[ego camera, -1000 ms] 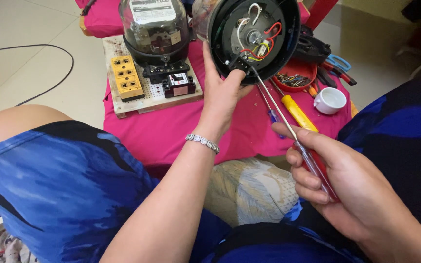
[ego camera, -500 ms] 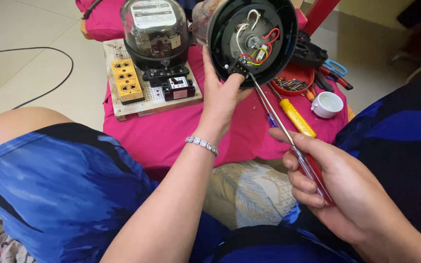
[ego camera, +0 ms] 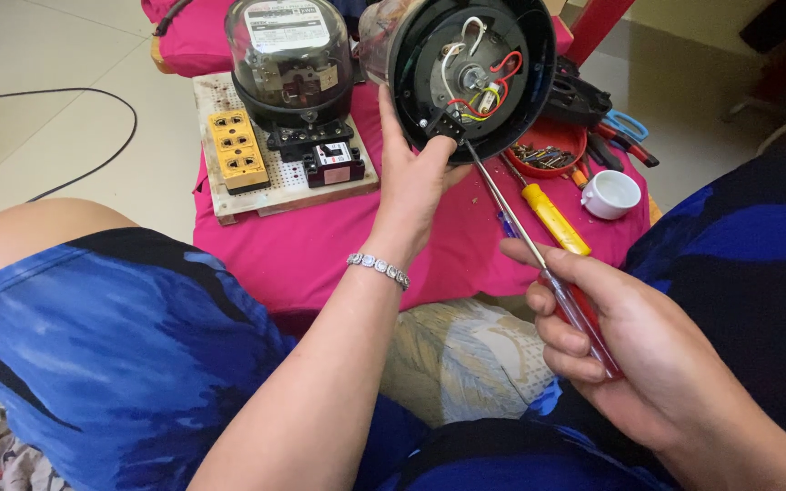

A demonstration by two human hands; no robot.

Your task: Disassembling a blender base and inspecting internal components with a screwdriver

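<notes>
round black housing (ego camera: 470,77) tipped slightly leftward, screwdriver (ego camera: 539,264) shaft steeper, right hand (ego camera: 629,350) nearer

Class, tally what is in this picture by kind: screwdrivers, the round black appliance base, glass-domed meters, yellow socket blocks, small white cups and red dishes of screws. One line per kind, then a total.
Screwdrivers: 2 (held in right hand; yellow-handled)
Round black base: 1, held by left hand
Glass-domed meter: 1
Yellow socket block: 1
White cup: 1
Red dish of screws: 1
Total: 7
</notes>
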